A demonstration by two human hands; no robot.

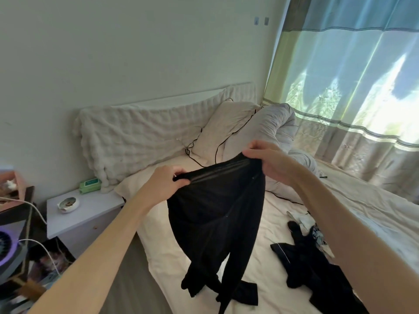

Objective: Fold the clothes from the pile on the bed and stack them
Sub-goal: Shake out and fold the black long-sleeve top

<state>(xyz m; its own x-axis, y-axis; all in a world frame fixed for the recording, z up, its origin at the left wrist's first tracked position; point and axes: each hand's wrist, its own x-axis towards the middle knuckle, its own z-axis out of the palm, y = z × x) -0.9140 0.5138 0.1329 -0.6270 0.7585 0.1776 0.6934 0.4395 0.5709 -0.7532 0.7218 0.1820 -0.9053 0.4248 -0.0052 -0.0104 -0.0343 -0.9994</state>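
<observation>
The left hand (166, 180) and right hand (267, 160) each pinch a corner of the waistband of the black trousers (217, 218), fingers curled tight into the cloth, the right higher and farther out. Below the fingers the trousers hang lengthwise, their legs trailing onto the bed (283, 288). The remaining pile (313, 252) lies below the right fingers, nearer that hand; no containers figure in the folding.

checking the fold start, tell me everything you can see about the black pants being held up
The black pants look like soft, matte knit fabric. They are held up above the bed by the waistband, which is stretched between the left hand and the right hand, each with a pinching grip. The waistband tilts, higher on the right. The body hangs down and both legs trail onto the sheet, their ends crumpled.
</observation>
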